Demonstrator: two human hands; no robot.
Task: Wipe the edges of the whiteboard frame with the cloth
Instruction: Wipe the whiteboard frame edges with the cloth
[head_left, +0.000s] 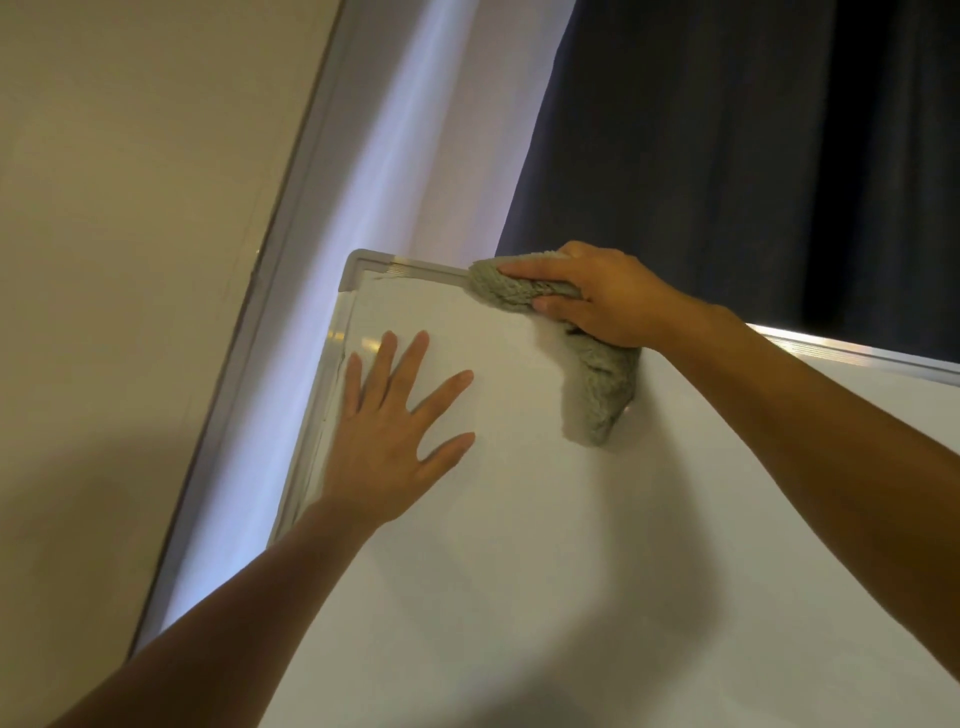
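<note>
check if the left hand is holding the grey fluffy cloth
No, the left hand lies flat and open on the whiteboard; the right hand grips the grey fluffy cloth.

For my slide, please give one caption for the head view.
Right hand wipes the frame with a cloth; left hand steadies the whiteboard.

The whiteboard (519, 571) runs off the bottom and right edges; its top frame (415, 270) is covered where the right hand (597, 296) presses the cloth (597, 384); both forearms are cut off; the curtain (753, 130) leaves the picture at the top.
</note>
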